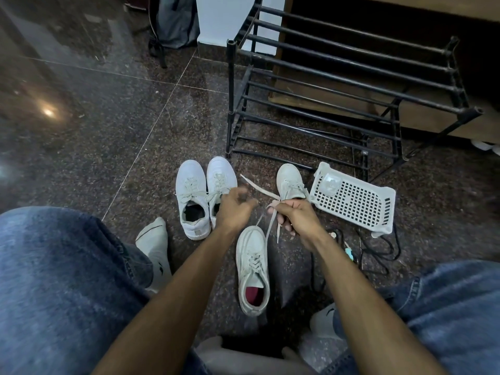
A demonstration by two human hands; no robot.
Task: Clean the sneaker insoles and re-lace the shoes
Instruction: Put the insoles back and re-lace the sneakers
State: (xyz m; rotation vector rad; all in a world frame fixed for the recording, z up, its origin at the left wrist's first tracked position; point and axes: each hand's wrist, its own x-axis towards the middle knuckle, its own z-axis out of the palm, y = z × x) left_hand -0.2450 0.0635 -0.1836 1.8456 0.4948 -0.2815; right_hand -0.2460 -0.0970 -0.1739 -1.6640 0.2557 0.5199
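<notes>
Person seated on floor, handling a loose shoelace among white sneakers.
Right hand (293, 216) grips the lace (259, 189), bunched for threading; left hand (234, 207) hovers beside it, fingers loose, empty.

I see a dark speckled stone floor (113, 136) catching a light glare at its left edge, a black metal rack (338, 85) against wooden furniture (433, 123), and a white wall (224, 17).

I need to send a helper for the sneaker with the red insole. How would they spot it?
Start at the black shoe rack and come toward the seated person. Past the white basket, one sneaker lies alone between the forearms. Only it shows a red insole inside.
</notes>
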